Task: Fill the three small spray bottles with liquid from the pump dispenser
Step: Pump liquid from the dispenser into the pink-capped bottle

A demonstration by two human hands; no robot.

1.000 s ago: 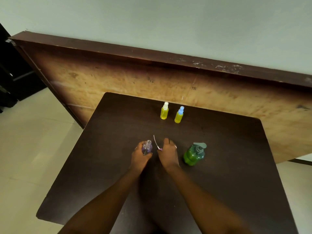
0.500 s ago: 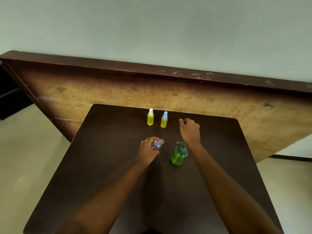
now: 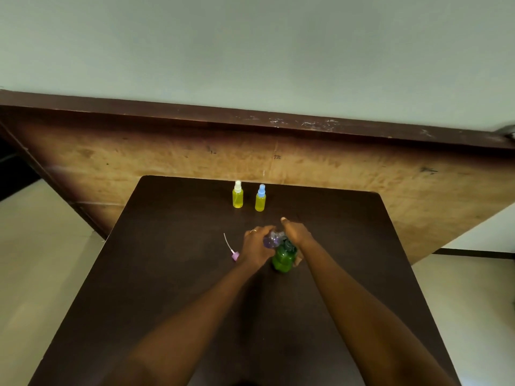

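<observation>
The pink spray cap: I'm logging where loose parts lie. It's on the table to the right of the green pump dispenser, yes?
No. In the head view the pink spray cap lies on the table to the left of the green pump dispenser, beyond the left hand.

Table (image 3: 167,288): dark brown top, carrying four things.
Far edge: white-capped bottle (image 3: 237,196) and blue-capped bottle (image 3: 260,199), both yellow, standing upright side by side.
Middle: green pump bottle (image 3: 282,260) standing upright.
Left of middle: pink spray cap (image 3: 235,256) lying flat, thin tube pointing away.
</observation>
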